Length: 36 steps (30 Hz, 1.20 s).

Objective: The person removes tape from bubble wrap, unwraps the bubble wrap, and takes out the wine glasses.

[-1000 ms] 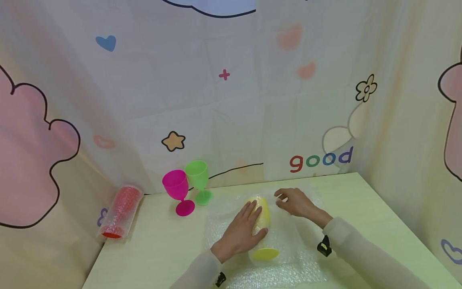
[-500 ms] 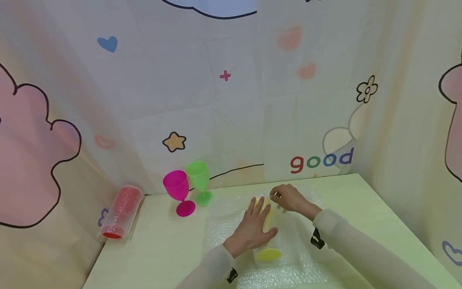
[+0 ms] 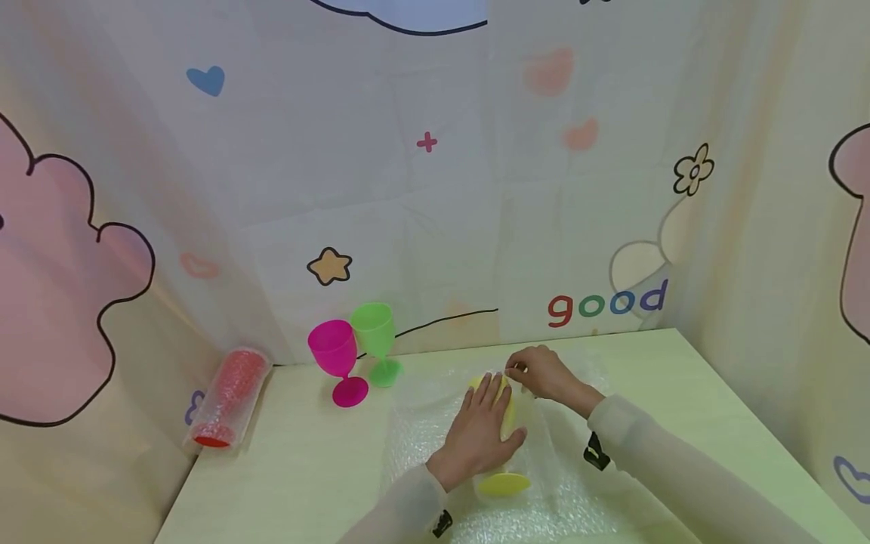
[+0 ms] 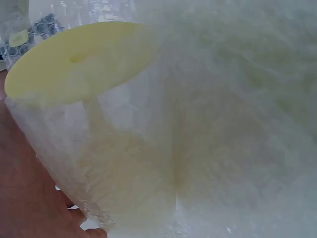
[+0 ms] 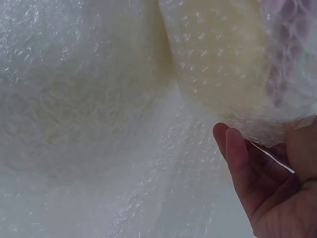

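A yellow plastic goblet (image 3: 504, 484) lies on its side with its round foot toward me, rolled in clear bubble wrap (image 3: 418, 431). My left hand (image 3: 476, 440) rests on the wrapped bowl with fingers straight and spread, covering much of it. At the goblet's far end, my right hand (image 3: 544, 375) pinches the edge of the wrap between thumb and fingers. The left wrist view shows the foot sticking out of the wrap, with the stem and bowl blurred behind film. In the right wrist view, the fingers (image 5: 237, 148) hold gathered film just beyond the bowl's rim.
A magenta goblet (image 3: 333, 347) and a green goblet (image 3: 374, 330) stand upright at the back left of the pale table (image 3: 306, 468). Near the left edge lies a red goblet (image 3: 234, 389) wrapped in bubble wrap. A printed curtain (image 3: 435, 211) hangs behind the table.
My right hand has come left to the goblet's far end and taken hold of the wrap there. My left hand has shifted slightly right, still on the goblet.
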{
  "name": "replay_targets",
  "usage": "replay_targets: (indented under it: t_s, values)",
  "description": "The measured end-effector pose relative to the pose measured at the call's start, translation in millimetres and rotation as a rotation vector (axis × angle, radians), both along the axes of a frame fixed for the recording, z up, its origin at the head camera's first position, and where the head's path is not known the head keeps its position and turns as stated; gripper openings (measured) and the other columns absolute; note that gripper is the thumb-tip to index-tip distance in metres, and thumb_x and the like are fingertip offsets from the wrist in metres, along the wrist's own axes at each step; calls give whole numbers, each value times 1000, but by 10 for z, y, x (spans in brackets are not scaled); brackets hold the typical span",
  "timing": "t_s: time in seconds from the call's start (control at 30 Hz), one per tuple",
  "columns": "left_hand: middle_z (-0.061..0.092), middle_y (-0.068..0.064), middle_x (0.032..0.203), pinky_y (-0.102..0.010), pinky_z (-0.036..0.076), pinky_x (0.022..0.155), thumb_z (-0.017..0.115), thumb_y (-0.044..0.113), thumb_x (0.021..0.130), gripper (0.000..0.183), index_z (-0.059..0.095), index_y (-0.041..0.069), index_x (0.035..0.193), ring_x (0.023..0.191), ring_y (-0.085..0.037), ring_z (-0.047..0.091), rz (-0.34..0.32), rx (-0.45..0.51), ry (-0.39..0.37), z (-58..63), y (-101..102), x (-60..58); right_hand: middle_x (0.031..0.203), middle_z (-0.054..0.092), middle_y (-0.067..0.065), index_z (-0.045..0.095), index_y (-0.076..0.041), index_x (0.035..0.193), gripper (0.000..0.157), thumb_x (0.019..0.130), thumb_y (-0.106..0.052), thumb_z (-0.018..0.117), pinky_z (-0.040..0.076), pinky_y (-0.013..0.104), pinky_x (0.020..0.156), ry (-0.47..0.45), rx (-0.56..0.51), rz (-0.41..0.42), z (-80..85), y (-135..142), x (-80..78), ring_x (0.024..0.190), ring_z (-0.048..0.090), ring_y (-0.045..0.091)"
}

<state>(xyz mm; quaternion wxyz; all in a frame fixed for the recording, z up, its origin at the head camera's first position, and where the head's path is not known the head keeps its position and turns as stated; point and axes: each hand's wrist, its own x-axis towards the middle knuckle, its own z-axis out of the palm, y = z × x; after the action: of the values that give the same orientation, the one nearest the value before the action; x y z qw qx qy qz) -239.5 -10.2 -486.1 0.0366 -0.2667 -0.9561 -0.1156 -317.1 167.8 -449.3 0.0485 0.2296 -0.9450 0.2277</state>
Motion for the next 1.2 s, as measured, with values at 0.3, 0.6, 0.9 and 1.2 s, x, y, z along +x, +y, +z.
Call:
replay_targets:
  t_s: [0.3, 0.6, 0.9, 1.2]
  values:
    - [10, -4, 167, -43, 22, 124, 39, 58, 99, 73, 25, 14, 157, 155, -21, 7, 4, -45, 36, -47, -90, -2, 79, 74, 1, 75, -7, 94, 14, 94, -16, 64, 52, 33, 62, 0, -50, -38, -91, 116, -42, 61, 60, 6]
    - [10, -2, 167, -42, 19, 125, 41, 57, 99, 74, 23, 15, 157, 155, -19, 5, 11, -22, -2, -62, -133, -5, 81, 73, 6, 73, -2, 100, 19, 96, -17, 62, 49, 25, 49, -153, -124, -123, -171, 199, -38, 51, 56, 9]
    - [11, -3, 167, -41, 21, 124, 40, 57, 99, 73, 24, 14, 157, 155, -19, 7, 8, -17, 14, -96, -182, -10, 84, 69, 6, 72, -2, 103, 22, 96, -20, 61, 51, 26, 59, -217, -57, -238, -305, 304, -73, 67, 56, 15]
    - [12, -6, 167, -42, 24, 123, 41, 56, 99, 74, 24, 13, 157, 155, -21, 9, 7, 5, 13, -112, -223, -14, 85, 68, 9, 72, 2, 103, 25, 96, -18, 60, 48, 27, 61, -261, -14, -310, -342, 373, -77, 71, 56, 18]
